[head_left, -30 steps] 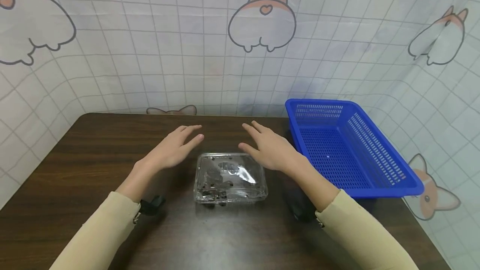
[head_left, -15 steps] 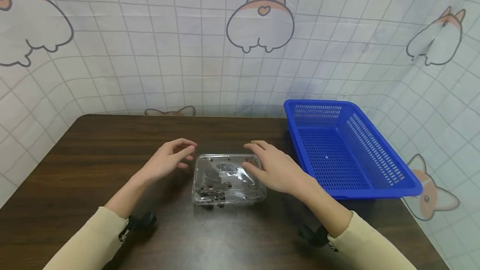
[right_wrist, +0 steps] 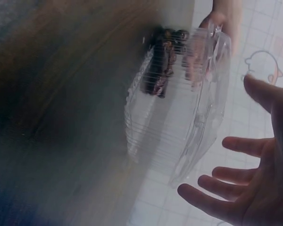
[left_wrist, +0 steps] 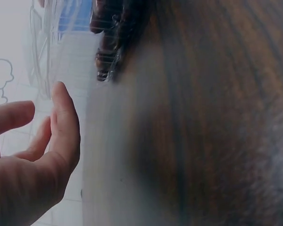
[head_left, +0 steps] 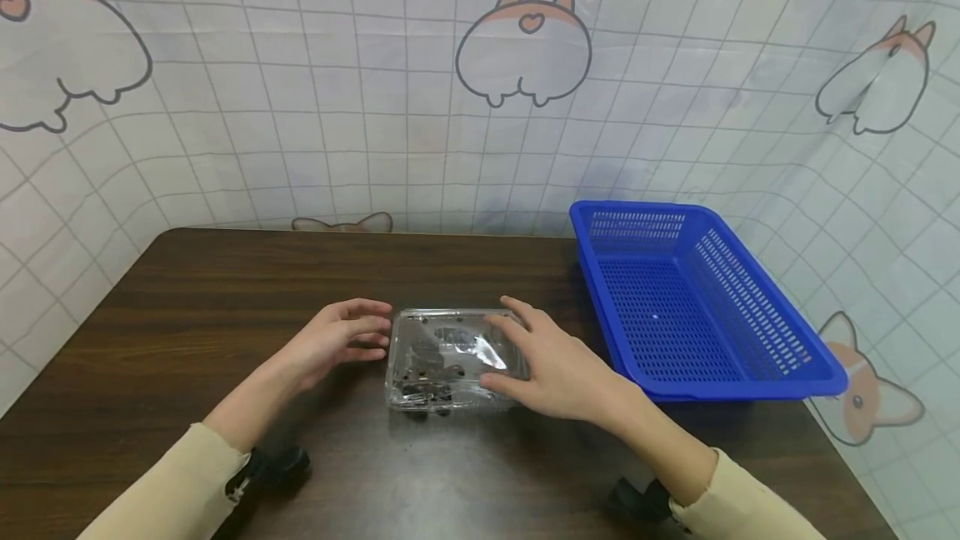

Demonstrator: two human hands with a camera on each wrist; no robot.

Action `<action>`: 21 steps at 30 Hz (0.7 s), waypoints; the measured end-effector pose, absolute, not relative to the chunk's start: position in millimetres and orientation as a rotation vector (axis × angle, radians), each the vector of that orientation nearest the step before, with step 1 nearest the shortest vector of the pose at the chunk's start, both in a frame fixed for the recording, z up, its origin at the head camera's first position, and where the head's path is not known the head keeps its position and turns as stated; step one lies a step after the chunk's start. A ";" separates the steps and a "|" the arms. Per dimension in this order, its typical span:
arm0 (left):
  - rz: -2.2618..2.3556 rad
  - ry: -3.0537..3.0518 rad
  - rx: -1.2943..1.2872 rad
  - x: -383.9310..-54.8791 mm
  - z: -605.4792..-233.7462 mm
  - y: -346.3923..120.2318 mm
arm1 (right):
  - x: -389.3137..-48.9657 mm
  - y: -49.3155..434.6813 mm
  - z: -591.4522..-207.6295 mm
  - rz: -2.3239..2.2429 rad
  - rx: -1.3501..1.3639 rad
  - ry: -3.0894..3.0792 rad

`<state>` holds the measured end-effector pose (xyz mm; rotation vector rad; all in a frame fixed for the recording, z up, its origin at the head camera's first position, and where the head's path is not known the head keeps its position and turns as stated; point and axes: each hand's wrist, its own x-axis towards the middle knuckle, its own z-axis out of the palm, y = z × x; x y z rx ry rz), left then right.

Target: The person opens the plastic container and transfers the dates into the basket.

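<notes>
On the table, between my two hands, stands a clear plastic clamshell box (head_left: 450, 357) with a few small dark round pieces inside; they look like dark fruit (right_wrist: 165, 66) in the right wrist view. My left hand (head_left: 333, 344) is beside the box's left edge, fingers loosely bent and holding nothing; whether the tips touch it I cannot tell. Over the right part of the lid my right hand (head_left: 555, 361) hovers with spread fingers. In the right wrist view those fingers (right_wrist: 221, 188) appear apart from the box.
A blue plastic basket (head_left: 615, 315) stands at the right of the dark wooden table (head_left: 225, 290). Behind the table hangs a white gridded sheet (head_left: 315, 107) with cartoon dogs. A dark device is strapped on each wrist.
Both hands have come down and nearer to me, the left to the box's left edge, the right over its right side. The box and basket have stayed in place.
</notes>
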<state>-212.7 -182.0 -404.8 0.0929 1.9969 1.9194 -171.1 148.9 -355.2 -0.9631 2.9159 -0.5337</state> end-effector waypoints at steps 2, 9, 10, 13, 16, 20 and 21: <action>1.917 1.974 0.091 -212.1 -406.7 -181.8 | -169.0 149.8 -356.6 -0.536 -0.973 2.895; 1.941 1.891 0.124 -211.8 -412.4 -180.0 | -164.3 151.3 -362.6 -0.543 -0.995 2.872; 1.941 1.885 0.136 -212.1 -413.3 -179.5 | -163.8 151.3 -363.5 -0.538 -0.991 2.873; 1.943 1.875 0.157 -212.4 -414.6 -177.8 | -163.2 150.7 -366.3 -0.524 -0.994 2.881; 1.942 1.876 0.173 -211.6 -413.9 -177.1 | -163.6 149.6 -368.7 -0.507 -1.010 2.894; 1.952 1.871 0.163 -210.7 -412.2 -176.7 | -164.4 148.6 -370.0 -0.480 -1.035 2.913; 1.954 1.868 0.159 -210.6 -412.0 -176.7 | -164.5 148.5 -370.0 -0.476 -1.040 2.914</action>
